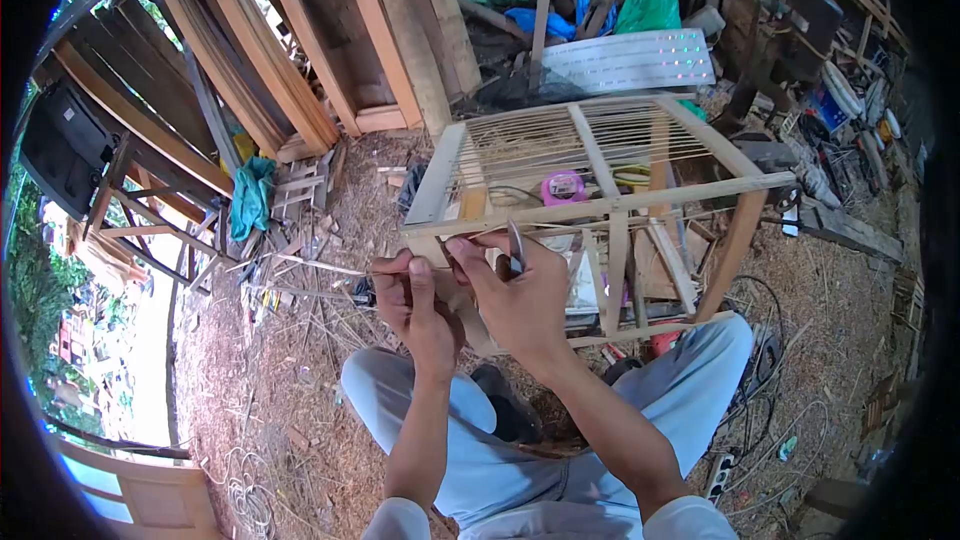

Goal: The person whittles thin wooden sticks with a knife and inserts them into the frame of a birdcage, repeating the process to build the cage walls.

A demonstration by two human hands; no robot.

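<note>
A wooden frame [615, 204] strung with thin strips across its top stands in front of my knees. At its near left corner, my left hand [415, 310] pinches a thin pale strip [325, 264] that stretches out to the left. My right hand [520, 295] is beside it, touching the frame's corner, with its fingers curled round a small knife-like blade [516, 244]. The fingertips of both hands are close together. A pink roll [563, 188] shows through the strips of the frame.
Wooden door or window frames [240, 35] lean at the upper left. A teal cloth [251, 198] hangs by a wooden stand at left. Shavings and scraps cover the floor [300, 390]. Cables and a power strip [718, 477] lie at right. White corrugated sheets [630, 62] are behind.
</note>
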